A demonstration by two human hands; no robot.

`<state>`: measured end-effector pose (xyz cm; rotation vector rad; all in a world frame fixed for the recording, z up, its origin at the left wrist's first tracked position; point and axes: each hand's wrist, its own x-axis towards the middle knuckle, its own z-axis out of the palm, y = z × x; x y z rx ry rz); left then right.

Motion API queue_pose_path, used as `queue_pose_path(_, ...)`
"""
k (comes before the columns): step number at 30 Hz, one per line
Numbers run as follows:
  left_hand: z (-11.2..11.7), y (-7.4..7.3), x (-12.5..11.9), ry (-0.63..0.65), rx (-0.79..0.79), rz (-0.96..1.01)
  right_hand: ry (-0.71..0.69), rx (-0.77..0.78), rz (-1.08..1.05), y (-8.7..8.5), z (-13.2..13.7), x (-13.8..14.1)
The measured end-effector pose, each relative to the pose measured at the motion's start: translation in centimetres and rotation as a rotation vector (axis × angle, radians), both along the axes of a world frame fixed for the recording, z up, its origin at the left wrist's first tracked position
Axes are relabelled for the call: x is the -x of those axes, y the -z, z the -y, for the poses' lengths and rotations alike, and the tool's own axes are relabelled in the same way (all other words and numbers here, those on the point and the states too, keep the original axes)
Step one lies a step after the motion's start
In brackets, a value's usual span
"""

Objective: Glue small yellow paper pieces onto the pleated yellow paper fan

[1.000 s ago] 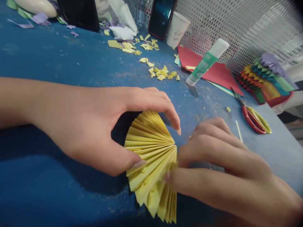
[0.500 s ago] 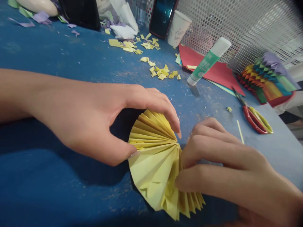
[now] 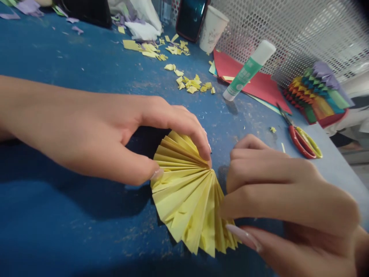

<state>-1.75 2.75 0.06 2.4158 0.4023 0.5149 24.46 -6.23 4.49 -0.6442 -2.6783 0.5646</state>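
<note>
A yellow pleated paper fan is spread in roughly a half circle over the blue table, its folds meeting at a point on the right. My left hand curves over its upper left part, with the thumb on the outer edge and the fingers by the meeting point, gripping the pleats between them. At the lower right edge of the fan, my right hand has its thumb and index finger closed on the end pleats. Its index fingertip is slightly blurred, and its other fingers are curled in.
Beyond the hands, a glue stick stands upright near red paper. Scissors lie at the right, near a multicoloured folded-paper piece. Yellow scraps, a paper cup and a phone are at the back.
The right hand has drawn back a little to the right, and its thumb now shows. More pleats of the fan's lower part are fanned out. The whole view has shifted slightly.
</note>
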Motion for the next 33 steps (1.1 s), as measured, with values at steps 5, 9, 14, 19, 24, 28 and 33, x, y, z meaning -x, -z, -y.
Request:
queue_pose_path(5,-0.7,-0.6,0.0,0.019,0.016,-0.097,0.075,-0.002,0.043,-0.2,0.1,0.2)
queue_pose_path(9,-0.8,-1.0,-0.1,0.060,-0.006,-0.144,-0.018,-0.029,-0.012,0.0,-0.4,-0.1)
queue_pose_path(14,-0.7,-1.0,-0.2,0.085,0.004,-0.123,0.037,-0.031,0.098,-0.4,-0.6,-0.2)
queue_pose_path(19,-0.3,-0.9,-0.5,0.102,0.062,-0.047,0.169,-0.056,0.062,-0.6,0.4,0.8)
queue_pose_path(24,0.1,-0.8,-0.6,0.087,0.100,-0.007,0.095,-0.080,0.028,0.1,0.8,1.2)
queue_pose_path(28,0.2,-0.9,-0.5,0.088,0.071,0.000,0.057,-0.051,0.035,0.8,0.7,0.9)
queue_pose_path(33,0.3,-1.0,-0.5,0.084,0.072,0.010,0.080,-0.037,0.023,0.7,1.0,0.8)
